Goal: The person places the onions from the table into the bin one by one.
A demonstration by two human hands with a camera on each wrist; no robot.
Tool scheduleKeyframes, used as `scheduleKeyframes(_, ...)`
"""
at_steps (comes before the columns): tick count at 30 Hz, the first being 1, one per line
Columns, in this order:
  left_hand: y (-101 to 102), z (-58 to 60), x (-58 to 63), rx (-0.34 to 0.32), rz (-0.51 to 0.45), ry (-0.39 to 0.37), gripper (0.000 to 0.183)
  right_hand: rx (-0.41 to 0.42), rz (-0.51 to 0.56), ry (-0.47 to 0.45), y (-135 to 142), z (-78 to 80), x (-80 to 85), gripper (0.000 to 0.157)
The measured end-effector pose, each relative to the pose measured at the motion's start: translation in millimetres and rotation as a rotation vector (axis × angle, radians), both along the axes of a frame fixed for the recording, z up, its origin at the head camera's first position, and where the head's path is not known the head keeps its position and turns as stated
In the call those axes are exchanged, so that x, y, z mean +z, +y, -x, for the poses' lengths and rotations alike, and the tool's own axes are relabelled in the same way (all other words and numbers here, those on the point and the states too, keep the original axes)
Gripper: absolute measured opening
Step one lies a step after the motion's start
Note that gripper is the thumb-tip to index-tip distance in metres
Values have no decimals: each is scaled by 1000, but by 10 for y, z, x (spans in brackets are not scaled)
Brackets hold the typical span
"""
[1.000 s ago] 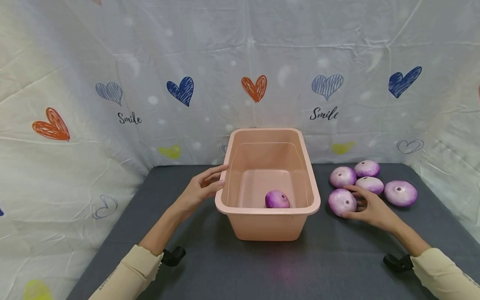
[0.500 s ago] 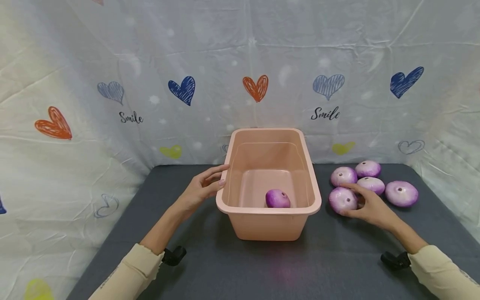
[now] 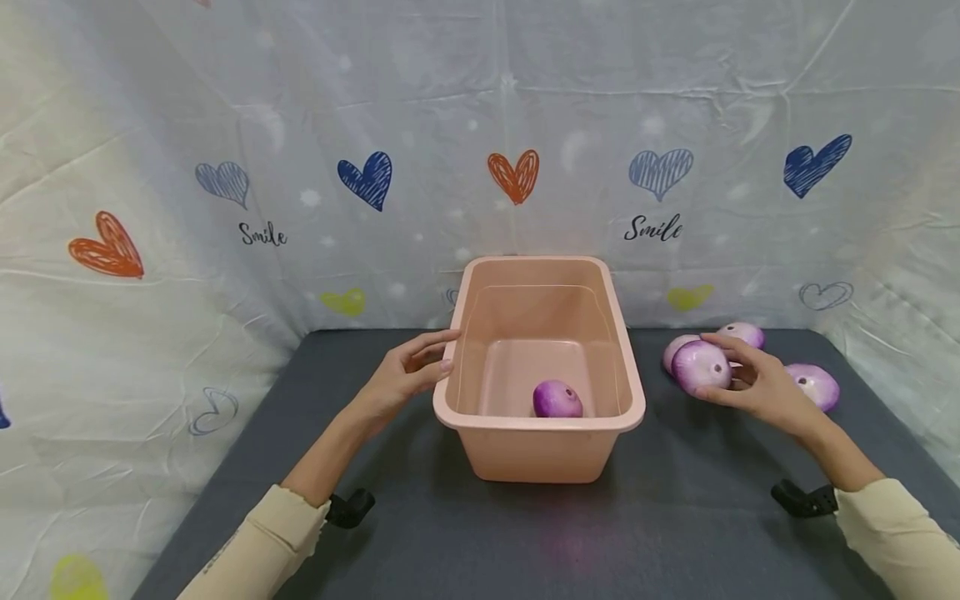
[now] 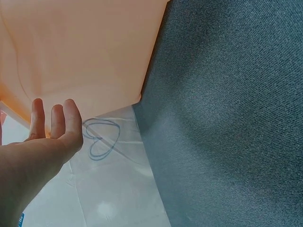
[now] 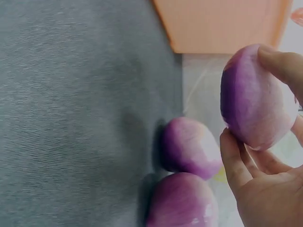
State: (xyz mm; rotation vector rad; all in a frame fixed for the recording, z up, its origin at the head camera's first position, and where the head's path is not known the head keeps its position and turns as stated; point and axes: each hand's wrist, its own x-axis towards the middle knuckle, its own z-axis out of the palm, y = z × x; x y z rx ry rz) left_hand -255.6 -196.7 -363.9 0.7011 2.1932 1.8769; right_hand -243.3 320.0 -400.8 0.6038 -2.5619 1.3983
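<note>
In the head view, the right-hand grip (image 3: 768,387), right of centre, holds a purple onion (image 3: 701,367) at its left end, thumb below, fingers above. The left-hand grip (image 3: 401,372) rests loose, fingertips at the left rim of the tub (image 3: 540,450), where a second onion (image 3: 557,399) lies. In the left wrist view, that hand's fingers show lower left, beside the tub wall. In the right wrist view, the held onion sits upper right, clear of the desk (image 5: 71,118).
</note>
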Motion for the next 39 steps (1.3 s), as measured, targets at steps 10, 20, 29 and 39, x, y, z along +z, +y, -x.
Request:
scheduleKeyframes(10, -23, -29, -3, 4, 12, 31, 53, 26, 75, -32, -31, 53, 251, 75)
scheduleKeyframes(20, 13, -33, 25, 41, 43, 51, 52, -1, 64, -120, -97, 113, 592, 75)
scheduleKeyframes(29, 16, -4, 43, 46, 61, 32, 53, 25, 52, -126, -270, 203, 769, 77)
scheduleKeyframes(39, -28, 16, 97, 59, 116, 17, 55, 114, 57, -54, -566, 345, 907, 77)
